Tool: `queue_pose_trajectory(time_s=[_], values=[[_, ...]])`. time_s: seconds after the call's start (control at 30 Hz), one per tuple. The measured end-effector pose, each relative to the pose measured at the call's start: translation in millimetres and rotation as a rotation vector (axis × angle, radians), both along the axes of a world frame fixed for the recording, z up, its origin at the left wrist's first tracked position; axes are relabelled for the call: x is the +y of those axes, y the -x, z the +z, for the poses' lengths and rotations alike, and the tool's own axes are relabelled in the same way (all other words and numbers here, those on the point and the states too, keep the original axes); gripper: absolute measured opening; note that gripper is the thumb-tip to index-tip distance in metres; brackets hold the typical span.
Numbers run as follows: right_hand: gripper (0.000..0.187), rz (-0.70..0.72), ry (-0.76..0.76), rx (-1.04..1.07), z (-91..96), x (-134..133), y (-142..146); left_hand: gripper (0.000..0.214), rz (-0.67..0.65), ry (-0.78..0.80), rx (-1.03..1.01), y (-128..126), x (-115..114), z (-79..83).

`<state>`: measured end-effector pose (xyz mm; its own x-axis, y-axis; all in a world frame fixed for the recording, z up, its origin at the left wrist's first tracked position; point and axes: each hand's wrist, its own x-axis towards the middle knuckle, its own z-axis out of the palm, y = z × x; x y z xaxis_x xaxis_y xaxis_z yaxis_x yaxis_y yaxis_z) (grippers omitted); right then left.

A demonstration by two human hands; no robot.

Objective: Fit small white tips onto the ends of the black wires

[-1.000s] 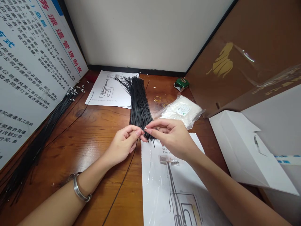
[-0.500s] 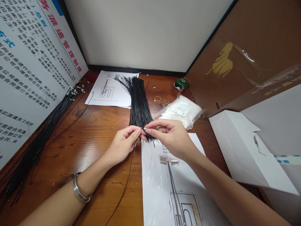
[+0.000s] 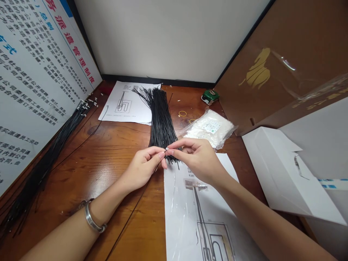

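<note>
My left hand [image 3: 148, 162] pinches a thin black wire [image 3: 126, 222] near its end, and the rest of the wire trails down to the bottom edge. My right hand [image 3: 198, 156] is closed in a pinch on a tiny white connector [image 3: 166, 148], mostly covered by the fingertips. The two sets of fingertips meet, so whether the wire end sits inside the connector cannot be made out. Right behind the hands lies a thick bundle of black wires [image 3: 162, 119]. Under my right hand is a printed drawing sheet [image 3: 179, 214].
More black wires with white ends [image 3: 58, 145] lie along the left board. A clear bag of white pieces [image 3: 213, 125], a green tape measure [image 3: 210, 96] and a yellow rubber band [image 3: 182, 114] are behind my right hand. A second drawing sheet [image 3: 111, 108] lies at the back; a white box [image 3: 282, 170] stands right.
My left fingertips have shifted slightly right, closing the small gap to the right fingertips. The trailing wire has swung left and lies straighter.
</note>
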<state>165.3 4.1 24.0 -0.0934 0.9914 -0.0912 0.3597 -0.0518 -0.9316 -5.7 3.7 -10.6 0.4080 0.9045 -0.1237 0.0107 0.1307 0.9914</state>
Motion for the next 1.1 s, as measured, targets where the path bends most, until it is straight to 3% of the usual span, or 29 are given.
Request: queue_pose_trajectory(time_s=[0.7,1.1], values=[[0.017,0.033,0.024,-0.001,-3.4,-0.5,0.1,0.022,0.046,-0.010,0.026,-2.1,-1.2,5.8],[0.016,0.047,0.028,-0.033,-4.1,0.2,-1.8,0.020,0.031,-0.097,0.062,-1.7,-1.9,4.9]])
